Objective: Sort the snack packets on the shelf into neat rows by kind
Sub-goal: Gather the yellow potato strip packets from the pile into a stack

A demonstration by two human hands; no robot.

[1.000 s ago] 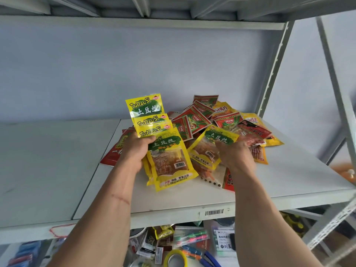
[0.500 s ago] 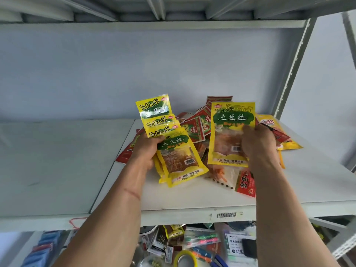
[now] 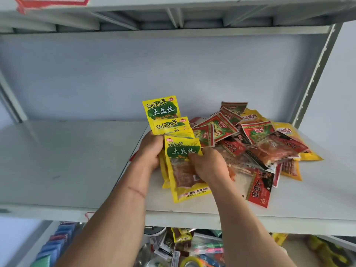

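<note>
My left hand (image 3: 149,149) grips a fanned stack of yellow TuDouSi packets (image 3: 163,112) over the white shelf (image 3: 77,160). My right hand (image 3: 209,165) pinches the front yellow packet (image 3: 185,170) of that stack, its fingertips on the green label. To the right lies a loose pile of snack packets: red and green ones (image 3: 217,124), red and black ones (image 3: 260,187), an orange clear one (image 3: 269,151) and yellow ones (image 3: 289,132) at the far side.
The shelf's left half (image 3: 48,160) holds nothing. A grey upright post (image 3: 316,74) stands at the right rear and an upper shelf (image 3: 173,16) hangs overhead. Below the front edge sit stationery and a tape roll (image 3: 189,262).
My right hand carried the yellow packet from the pile leftwards and laid it on the front of the stack in my left hand. The camera has drawn closer.
</note>
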